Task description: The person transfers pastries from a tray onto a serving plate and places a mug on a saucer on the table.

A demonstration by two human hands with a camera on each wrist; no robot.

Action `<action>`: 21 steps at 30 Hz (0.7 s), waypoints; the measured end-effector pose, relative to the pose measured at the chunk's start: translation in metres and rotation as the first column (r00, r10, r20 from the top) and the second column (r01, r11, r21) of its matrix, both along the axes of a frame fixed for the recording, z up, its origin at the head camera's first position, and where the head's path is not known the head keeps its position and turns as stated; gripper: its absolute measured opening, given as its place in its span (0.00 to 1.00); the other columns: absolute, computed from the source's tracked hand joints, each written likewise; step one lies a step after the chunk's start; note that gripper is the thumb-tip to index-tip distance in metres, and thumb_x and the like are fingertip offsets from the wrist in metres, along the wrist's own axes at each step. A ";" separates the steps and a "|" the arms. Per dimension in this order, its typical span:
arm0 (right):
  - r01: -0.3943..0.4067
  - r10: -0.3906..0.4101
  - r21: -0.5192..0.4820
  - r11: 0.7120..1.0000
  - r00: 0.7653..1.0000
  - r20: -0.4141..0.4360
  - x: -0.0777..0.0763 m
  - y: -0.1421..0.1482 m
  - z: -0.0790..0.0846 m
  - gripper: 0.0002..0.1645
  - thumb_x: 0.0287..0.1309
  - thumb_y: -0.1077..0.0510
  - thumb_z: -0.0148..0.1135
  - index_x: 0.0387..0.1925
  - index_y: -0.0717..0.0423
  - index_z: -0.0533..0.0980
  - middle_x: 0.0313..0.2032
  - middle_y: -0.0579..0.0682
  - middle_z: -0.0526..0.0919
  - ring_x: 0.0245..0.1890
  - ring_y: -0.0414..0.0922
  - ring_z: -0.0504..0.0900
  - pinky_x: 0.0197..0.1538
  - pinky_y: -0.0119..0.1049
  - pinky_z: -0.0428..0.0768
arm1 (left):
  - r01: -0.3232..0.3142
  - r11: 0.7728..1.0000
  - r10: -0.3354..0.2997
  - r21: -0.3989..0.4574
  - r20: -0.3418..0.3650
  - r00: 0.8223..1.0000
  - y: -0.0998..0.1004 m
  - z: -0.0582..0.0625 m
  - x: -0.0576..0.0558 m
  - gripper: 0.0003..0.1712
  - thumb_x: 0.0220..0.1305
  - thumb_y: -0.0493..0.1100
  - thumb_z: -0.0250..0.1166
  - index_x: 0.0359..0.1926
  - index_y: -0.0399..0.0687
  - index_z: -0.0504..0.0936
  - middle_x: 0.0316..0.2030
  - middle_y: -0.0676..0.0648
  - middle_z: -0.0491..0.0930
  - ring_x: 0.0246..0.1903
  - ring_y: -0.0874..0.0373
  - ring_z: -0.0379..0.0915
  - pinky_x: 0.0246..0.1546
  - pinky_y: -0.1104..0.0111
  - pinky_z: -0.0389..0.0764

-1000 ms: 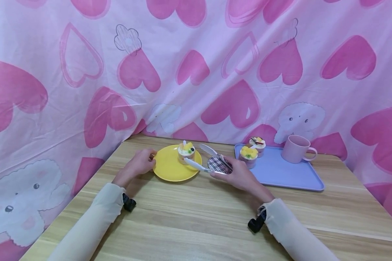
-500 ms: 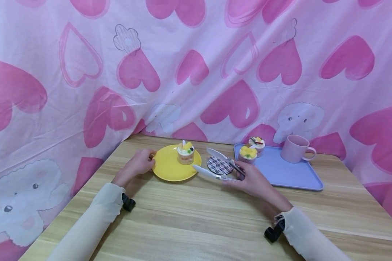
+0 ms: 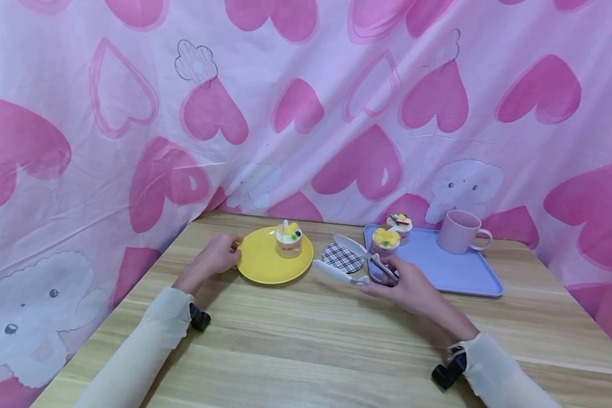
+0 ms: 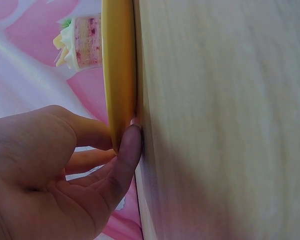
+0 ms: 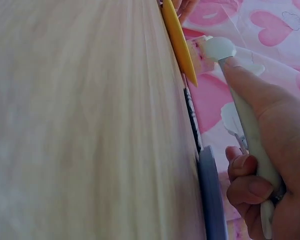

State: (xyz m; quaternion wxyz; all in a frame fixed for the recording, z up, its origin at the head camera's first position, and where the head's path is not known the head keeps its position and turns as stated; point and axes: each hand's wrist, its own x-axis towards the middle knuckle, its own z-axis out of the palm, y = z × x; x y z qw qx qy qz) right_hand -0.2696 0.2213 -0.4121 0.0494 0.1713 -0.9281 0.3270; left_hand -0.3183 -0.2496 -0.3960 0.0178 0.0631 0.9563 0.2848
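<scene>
My left hand (image 3: 219,255) pinches the left rim of a yellow plate (image 3: 260,259); in the left wrist view the thumb and fingers hold the plate's edge (image 4: 119,65). On the plate stands a dessert cup (image 3: 289,245) topped with cream and yellow fruit, its layered side (image 4: 87,42) showing. My right hand (image 3: 413,289) holds serving tongs (image 3: 333,271) by their handles. The spread tongs have nothing between their pale, broad tips, which point left toward the plate. In the right wrist view, fingers curl round the tongs' handle (image 5: 252,132).
A round checked coaster (image 3: 340,259) lies between the plate and a lilac tray (image 3: 449,272). On the tray stand two more dessert cups, one with yellow fruit (image 3: 386,239) and one behind (image 3: 399,224), plus a pink mug (image 3: 458,233). A heart-patterned curtain (image 3: 285,56) hangs behind the wooden table (image 3: 296,340).
My right hand has moved right and slightly toward me with the tongs, away from the dessert cup on the plate. The left hand and the plate have stayed put.
</scene>
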 end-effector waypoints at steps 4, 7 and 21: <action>0.014 -0.013 -0.023 1.000 1.000 0.022 0.002 0.003 0.003 0.52 0.46 0.27 0.83 0.61 0.55 0.76 0.36 0.48 0.84 0.38 0.46 0.79 0.31 0.33 0.78 | 0.001 1.000 -0.001 0.004 -0.004 1.000 0.000 0.000 0.000 0.27 0.74 0.34 0.60 0.70 0.27 0.76 0.58 0.29 0.84 0.49 0.47 0.83 0.50 0.59 0.91; 0.014 -0.012 -0.038 0.999 0.999 0.036 0.003 0.006 0.006 0.51 0.46 0.27 0.83 0.59 0.55 0.75 0.36 0.48 0.85 0.36 0.46 0.79 0.29 0.34 0.80 | 0.008 1.000 -0.008 0.001 -0.015 1.000 -0.001 -0.001 0.000 0.27 0.73 0.34 0.60 0.69 0.27 0.76 0.57 0.29 0.85 0.49 0.46 0.83 0.51 0.59 0.90; 0.078 -0.077 -0.033 0.996 0.997 0.022 0.007 0.025 0.020 0.51 0.53 0.24 0.77 0.64 0.51 0.69 0.41 0.45 0.89 0.38 0.48 0.80 0.34 0.34 0.80 | 0.008 1.000 -0.008 0.014 -0.012 1.000 -0.001 0.000 0.001 0.27 0.74 0.34 0.60 0.70 0.26 0.76 0.57 0.29 0.85 0.47 0.47 0.83 0.47 0.61 0.91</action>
